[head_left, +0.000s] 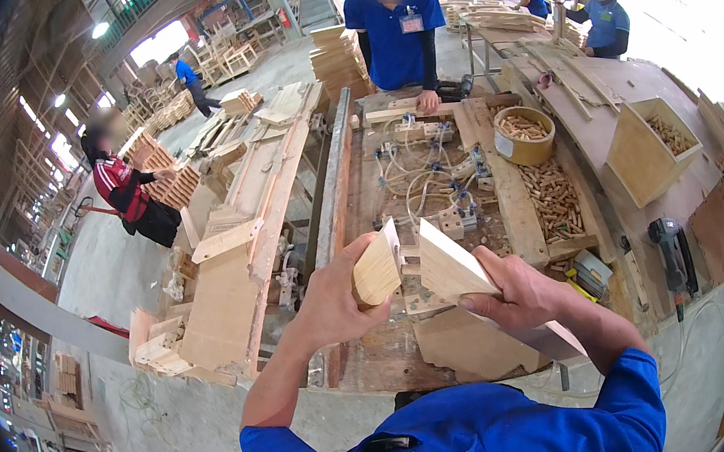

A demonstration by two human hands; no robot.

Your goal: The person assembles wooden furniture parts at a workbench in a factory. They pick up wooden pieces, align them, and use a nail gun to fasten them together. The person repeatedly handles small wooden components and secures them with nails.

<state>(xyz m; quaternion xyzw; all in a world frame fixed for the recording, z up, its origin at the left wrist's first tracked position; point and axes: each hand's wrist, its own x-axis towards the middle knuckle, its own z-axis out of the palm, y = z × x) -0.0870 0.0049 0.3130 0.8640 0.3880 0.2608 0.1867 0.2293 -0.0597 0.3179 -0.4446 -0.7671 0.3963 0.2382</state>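
Note:
My left hand point(339, 296) is closed round a short pale wooden piece point(375, 274) with a rounded lower end. A longer wooden piece point(445, 263) is gripped in my right hand point(521, 288), thumb on its near face, and its lower part runs back toward my body. Two wooden dowels point(411, 268) show in the narrow gap between the pieces, which stand close but apart. Whether each dowel sits in both pieces I cannot tell. Both hands are above the near part of a worn wooden workbench point(376, 349).
Beyond my hands lie clamps with air hoses point(436, 173). A round tub point(510, 151), loose dowels point(552, 195) and a wooden box point(640, 154) stand right, near a power tool point(671, 253). Across the bench a co-worker point(394, 35) rests a hand on wood. A board-covered table point(246, 266) is left.

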